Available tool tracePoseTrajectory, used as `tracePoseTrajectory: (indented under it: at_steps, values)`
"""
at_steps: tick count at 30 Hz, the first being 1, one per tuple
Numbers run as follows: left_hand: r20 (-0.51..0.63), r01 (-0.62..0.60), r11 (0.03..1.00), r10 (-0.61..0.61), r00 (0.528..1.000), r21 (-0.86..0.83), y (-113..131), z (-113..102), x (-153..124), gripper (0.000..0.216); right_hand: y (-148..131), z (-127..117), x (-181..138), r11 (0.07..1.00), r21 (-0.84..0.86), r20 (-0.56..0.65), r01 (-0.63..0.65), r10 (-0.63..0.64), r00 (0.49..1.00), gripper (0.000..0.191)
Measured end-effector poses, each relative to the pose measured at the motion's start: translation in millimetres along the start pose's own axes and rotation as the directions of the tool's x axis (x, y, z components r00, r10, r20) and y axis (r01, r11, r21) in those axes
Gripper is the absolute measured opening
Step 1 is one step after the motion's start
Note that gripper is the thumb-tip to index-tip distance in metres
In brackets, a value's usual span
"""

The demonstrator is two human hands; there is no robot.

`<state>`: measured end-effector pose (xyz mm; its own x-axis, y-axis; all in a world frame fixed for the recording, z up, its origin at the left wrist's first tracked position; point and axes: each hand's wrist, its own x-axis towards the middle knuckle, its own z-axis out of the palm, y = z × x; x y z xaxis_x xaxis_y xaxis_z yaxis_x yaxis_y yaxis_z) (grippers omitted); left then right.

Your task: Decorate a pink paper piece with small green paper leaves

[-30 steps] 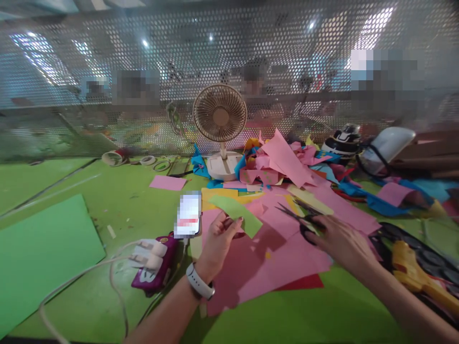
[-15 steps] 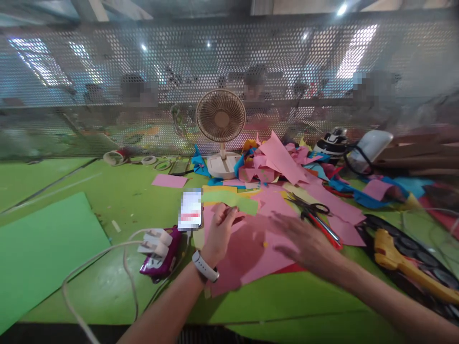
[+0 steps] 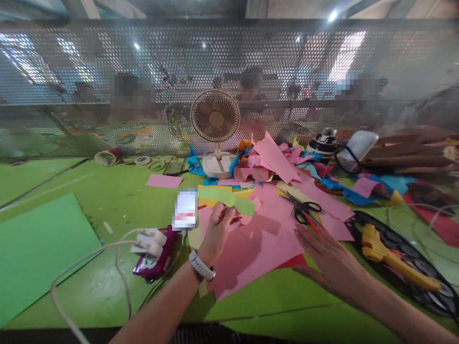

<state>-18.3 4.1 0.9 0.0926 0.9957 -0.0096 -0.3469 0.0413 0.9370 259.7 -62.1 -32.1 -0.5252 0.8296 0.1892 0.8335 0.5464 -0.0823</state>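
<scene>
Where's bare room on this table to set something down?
Bare tabletop lies between the green sheet, small pink sheet and power strip, and along the near edge by the right hand. Paper scraps crowd it from fan to scissors and glue gun.

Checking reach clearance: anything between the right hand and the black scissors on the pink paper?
Nothing visible. The right hand is open over the pink paper; the scissors lie uncovered just past its fingertips. The left hand, pinching the green strip, is off to the side.
</scene>
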Motion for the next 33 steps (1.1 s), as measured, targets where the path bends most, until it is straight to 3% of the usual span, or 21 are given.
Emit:
tracePoseTrajectory:
  at_steps: [3,5,13,16,20,24,27,30,33]
  values:
    - [-0.026,-0.025,1.0,0.025,0.999,-0.006,-0.1,-1.7,1.8,0.026,-15.5,-2.5,15.4,0.971,0.156,0.108,0.179,-0.197,0.975,0.074]
    - [-0.054,-0.073,0.997,0.072,0.996,-0.011,0.4,-4.7,3.8,0.026,-28.7,0.4,27.1,0.945,0.229,0.158,0.234,-0.273,0.949,0.078]
    - [-0.145,-0.134,0.99,0.138,0.98,0.035,2.0,-9.3,6.0,0.024,-72.5,19.5,58.8,0.971,0.209,0.11,0.115,-0.14,0.984,0.077]
    - [-0.127,-0.133,0.99,0.137,0.982,0.039,4.9,-6.1,4.1,0.021,-67.3,17.4,64.5,0.972,0.224,0.06,0.069,-0.084,0.995,0.069]
    - [-0.078,-0.126,0.991,0.128,0.989,0.035,8.0,-0.9,0.7,0.017,-50.8,15.4,56.1,0.969,0.231,0.009,0.089,-0.093,0.996,0.073]
    - [0.021,-0.025,0.998,0.024,0.999,0.054,-0.5,6.9,-8.0,0.021,-40.5,13.6,37.5,0.964,0.251,0.053,0.084,-0.101,0.994,0.073]
    - [0.067,0.066,0.974,-0.082,0.994,0.217,-12.1,11.8,-14.8,0.024,-29.8,13.5,25.9,0.958,0.274,0.122,0.084,-0.121,0.985,0.07]
    - [0.066,0.097,0.955,-0.119,0.991,0.28,-21.0,12.1,-16.9,0.025,-12.1,18.8,15.5,0.979,0.201,0.123,-0.029,0.004,0.992,0.064]
    - [0.053,0.082,0.955,-0.101,0.993,0.286,-24.5,9.6,-15.2,0.026,0.1,22.5,8.4,0.98,0.095,0.02,-0.176,0.175,0.984,0.064]
